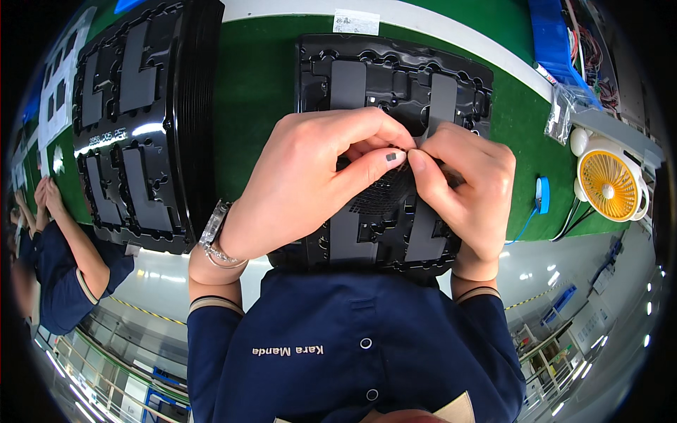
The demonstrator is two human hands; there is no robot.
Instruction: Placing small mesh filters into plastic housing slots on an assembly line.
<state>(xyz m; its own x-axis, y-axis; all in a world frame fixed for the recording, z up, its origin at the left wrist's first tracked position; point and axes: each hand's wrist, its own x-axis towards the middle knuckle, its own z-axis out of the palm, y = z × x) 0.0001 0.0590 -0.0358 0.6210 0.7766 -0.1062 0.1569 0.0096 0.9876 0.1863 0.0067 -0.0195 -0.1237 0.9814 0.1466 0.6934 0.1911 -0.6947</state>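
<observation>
My left hand [310,169] and my right hand [469,180] meet above a black moulded plastic tray [317,92], both closed in a pinch with fingertips almost touching. Between and below them hangs a dark sheet with a fine grid of small squares [381,197]; its upper edge runs up to the pinching fingers. A small dark square [392,156] sits on my left thumb near its tip. What exactly lies between the fingertips is partly hidden. Flat dark grey strips [348,81] lie in the tray's recesses.
To the left rises a tall stack of similar black trays [134,127] on the green tabletop [254,77]. At the right are a yellow-and-white fan [608,185], a blue clip-like item [541,194] and a blue bin [557,42] with wires. A co-worker's arm [74,233] shows at far left.
</observation>
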